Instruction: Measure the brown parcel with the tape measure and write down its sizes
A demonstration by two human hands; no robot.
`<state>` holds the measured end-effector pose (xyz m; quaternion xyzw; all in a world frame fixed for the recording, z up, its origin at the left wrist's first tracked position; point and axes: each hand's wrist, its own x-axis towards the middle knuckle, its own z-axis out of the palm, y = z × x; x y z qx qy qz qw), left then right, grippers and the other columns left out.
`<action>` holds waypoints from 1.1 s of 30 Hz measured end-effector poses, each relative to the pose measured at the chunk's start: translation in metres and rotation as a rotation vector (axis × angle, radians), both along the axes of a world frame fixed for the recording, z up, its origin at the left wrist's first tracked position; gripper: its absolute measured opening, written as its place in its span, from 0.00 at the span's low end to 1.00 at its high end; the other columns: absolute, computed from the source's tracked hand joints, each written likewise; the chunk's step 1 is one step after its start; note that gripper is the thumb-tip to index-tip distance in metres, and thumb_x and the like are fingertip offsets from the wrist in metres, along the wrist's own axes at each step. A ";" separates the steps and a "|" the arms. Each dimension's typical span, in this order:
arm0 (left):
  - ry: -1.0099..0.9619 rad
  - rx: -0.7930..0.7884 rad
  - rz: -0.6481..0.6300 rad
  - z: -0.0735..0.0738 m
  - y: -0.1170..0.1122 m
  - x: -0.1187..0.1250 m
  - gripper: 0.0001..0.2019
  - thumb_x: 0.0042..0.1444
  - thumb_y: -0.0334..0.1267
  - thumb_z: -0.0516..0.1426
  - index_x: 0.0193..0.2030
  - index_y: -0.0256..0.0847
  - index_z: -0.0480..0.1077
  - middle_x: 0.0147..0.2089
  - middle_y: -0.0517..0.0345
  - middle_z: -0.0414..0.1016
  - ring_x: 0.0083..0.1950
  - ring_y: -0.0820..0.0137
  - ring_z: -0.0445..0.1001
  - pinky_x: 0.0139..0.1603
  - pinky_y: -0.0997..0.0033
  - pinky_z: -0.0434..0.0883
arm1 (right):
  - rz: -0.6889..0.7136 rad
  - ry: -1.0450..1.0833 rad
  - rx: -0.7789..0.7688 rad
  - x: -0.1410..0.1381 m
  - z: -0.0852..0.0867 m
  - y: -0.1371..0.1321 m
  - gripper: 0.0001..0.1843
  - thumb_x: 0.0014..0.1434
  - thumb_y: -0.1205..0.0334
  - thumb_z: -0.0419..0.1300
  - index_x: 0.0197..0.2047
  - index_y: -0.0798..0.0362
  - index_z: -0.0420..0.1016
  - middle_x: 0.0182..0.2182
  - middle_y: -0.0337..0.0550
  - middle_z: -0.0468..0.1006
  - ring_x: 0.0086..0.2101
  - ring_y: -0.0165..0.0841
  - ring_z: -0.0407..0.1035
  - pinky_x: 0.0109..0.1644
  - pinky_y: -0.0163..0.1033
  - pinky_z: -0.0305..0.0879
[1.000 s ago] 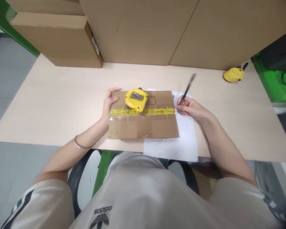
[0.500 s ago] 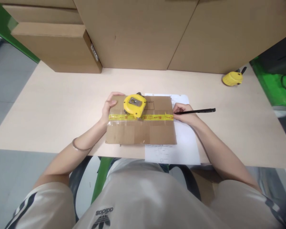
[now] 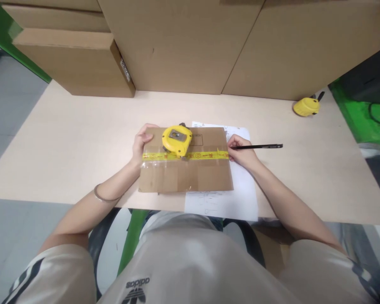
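A small cardboard box (image 3: 205,175) with a band of yellow printed tape (image 3: 204,155) across its top is in front of me. My left hand (image 3: 142,141) grips its left side, thumb on top and fingers behind the far edge. On the box lies a yellow tape measure (image 3: 177,140) with a metal clip facing up. My right hand (image 3: 242,152), at the right edge of the box, is closed around a black pen (image 3: 259,146) whose rear end points right. White paper sheets (image 3: 221,204) with handwriting lie partly under the box.
A second yellow tape measure (image 3: 306,107) stands at the table's back right. Large cardboard boxes (image 3: 183,50) form a wall along the back, with a smaller carton (image 3: 72,63) at the back left. The pale table (image 3: 66,139) ends just before my body.
The lower part of the paper has shifted left. The box, the tape measure on it and both hands appear slightly further left in view.
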<state>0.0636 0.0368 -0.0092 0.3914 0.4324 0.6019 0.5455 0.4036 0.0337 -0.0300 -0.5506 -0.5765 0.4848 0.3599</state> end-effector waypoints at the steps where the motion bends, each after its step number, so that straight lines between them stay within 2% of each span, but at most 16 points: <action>1: 0.014 0.007 0.002 0.000 0.000 -0.002 0.14 0.45 0.50 0.64 0.31 0.41 0.78 0.30 0.55 0.77 0.31 0.66 0.72 0.29 0.66 0.69 | -0.010 0.000 0.006 -0.002 -0.001 -0.001 0.22 0.51 0.49 0.73 0.28 0.47 0.63 0.15 0.31 0.69 0.14 0.25 0.60 0.17 0.32 0.53; 4: 0.036 0.021 -0.030 0.001 0.002 -0.006 0.14 0.46 0.51 0.63 0.31 0.41 0.78 0.30 0.55 0.77 0.31 0.66 0.73 0.29 0.67 0.69 | -0.002 -0.010 0.006 -0.004 -0.003 -0.002 0.22 0.53 0.47 0.72 0.28 0.47 0.64 0.16 0.32 0.70 0.14 0.26 0.59 0.17 0.33 0.52; 9: 0.011 -0.017 -0.095 0.003 0.004 -0.006 0.15 0.49 0.52 0.61 0.30 0.41 0.77 0.30 0.55 0.77 0.32 0.67 0.74 0.29 0.68 0.71 | 0.026 -0.047 0.030 -0.003 -0.003 -0.001 0.18 0.50 0.53 0.71 0.25 0.49 0.65 0.16 0.32 0.70 0.16 0.25 0.60 0.20 0.33 0.52; 12: 0.009 -0.042 -0.093 0.003 0.004 -0.005 0.15 0.49 0.52 0.61 0.31 0.42 0.77 0.30 0.55 0.77 0.32 0.67 0.74 0.30 0.68 0.72 | 0.044 -0.057 0.031 -0.003 -0.001 0.000 0.16 0.51 0.55 0.69 0.24 0.49 0.65 0.15 0.32 0.68 0.16 0.25 0.58 0.21 0.33 0.50; 16: 0.010 -0.053 -0.092 0.002 0.003 -0.006 0.15 0.50 0.53 0.60 0.33 0.42 0.77 0.30 0.56 0.76 0.32 0.66 0.74 0.31 0.66 0.72 | 0.074 -0.056 0.027 -0.002 -0.001 0.002 0.17 0.46 0.56 0.69 0.22 0.49 0.63 0.13 0.32 0.66 0.16 0.25 0.57 0.20 0.33 0.48; 20: -0.024 -0.058 -0.095 0.003 0.001 -0.005 0.15 0.50 0.51 0.60 0.32 0.41 0.77 0.30 0.55 0.77 0.32 0.68 0.73 0.32 0.68 0.72 | 0.067 -0.043 0.032 -0.001 -0.002 0.004 0.15 0.50 0.54 0.66 0.24 0.48 0.64 0.15 0.32 0.68 0.15 0.25 0.58 0.20 0.33 0.50; 24: -0.034 -0.050 -0.090 0.003 0.000 -0.004 0.13 0.51 0.49 0.61 0.32 0.41 0.78 0.30 0.56 0.77 0.32 0.68 0.73 0.32 0.69 0.72 | 0.094 -0.059 0.024 0.001 -0.003 0.004 0.13 0.46 0.59 0.66 0.22 0.48 0.63 0.13 0.31 0.66 0.15 0.26 0.57 0.20 0.34 0.50; 29: -0.012 -0.064 -0.105 0.006 -0.001 -0.003 0.15 0.50 0.52 0.61 0.32 0.41 0.76 0.31 0.56 0.76 0.33 0.67 0.74 0.33 0.67 0.73 | 0.057 -0.070 0.058 0.002 -0.005 0.006 0.13 0.49 0.57 0.64 0.24 0.48 0.62 0.15 0.31 0.66 0.16 0.26 0.56 0.22 0.34 0.49; 33: -0.009 -0.088 -0.105 0.009 -0.001 -0.003 0.15 0.48 0.52 0.62 0.32 0.41 0.74 0.32 0.55 0.76 0.33 0.67 0.74 0.32 0.68 0.73 | 0.075 -0.087 0.075 0.002 -0.006 0.007 0.15 0.44 0.61 0.66 0.21 0.49 0.61 0.15 0.32 0.64 0.20 0.26 0.57 0.25 0.34 0.50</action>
